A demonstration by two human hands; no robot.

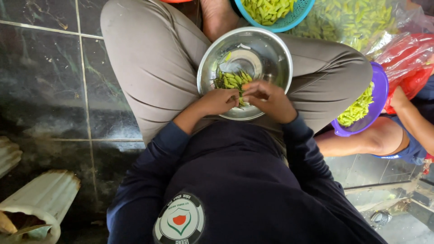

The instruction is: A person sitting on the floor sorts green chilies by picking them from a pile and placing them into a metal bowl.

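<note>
A steel bowl [271, 68] is balanced on the lap, and green chillies [231, 80] are heaped in its near left part, just beyond the fingertips. The left hand [220, 101] and right hand [266, 97] are met over the near rim, both curled nearly closed, and one chilli [241, 96] is pinched between them, its length pointing roughly away from the body. The left hand is nearer the heap. Both wrists are bent inward, forearms converging from the dark sleeves
</note>
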